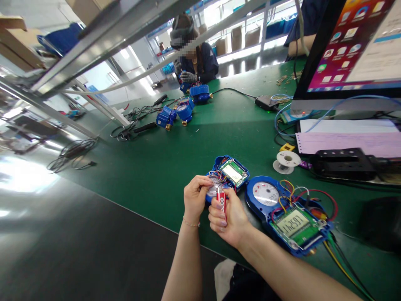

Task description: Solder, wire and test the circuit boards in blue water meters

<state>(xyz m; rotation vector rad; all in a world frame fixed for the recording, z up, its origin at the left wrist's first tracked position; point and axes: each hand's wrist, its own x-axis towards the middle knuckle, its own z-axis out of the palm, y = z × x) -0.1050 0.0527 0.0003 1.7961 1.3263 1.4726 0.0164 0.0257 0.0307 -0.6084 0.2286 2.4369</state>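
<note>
My right hand (230,217) is wrapped round a red lighter (221,202), its metal top pointing up and away from me. Close beside it, my left hand (196,194) pinches a thin wire (217,182) between thumb and fingertips, just above the lighter's top. I cannot make out a flame. Behind both hands lies an opened blue water meter (245,172), with a green circuit board, a small display (232,171) and loose coloured wires. My hands partly cover its round dial. To the right of my right hand, a second opened meter (265,193) shows digits on its display (290,221).
A solder wire spool (288,159) stands on the green table (150,167) near a monitor (354,50) and pink papers (347,143). Several blue meters (166,117) and black cables (131,129) lie farther back. A gloved person (200,62) works across the table.
</note>
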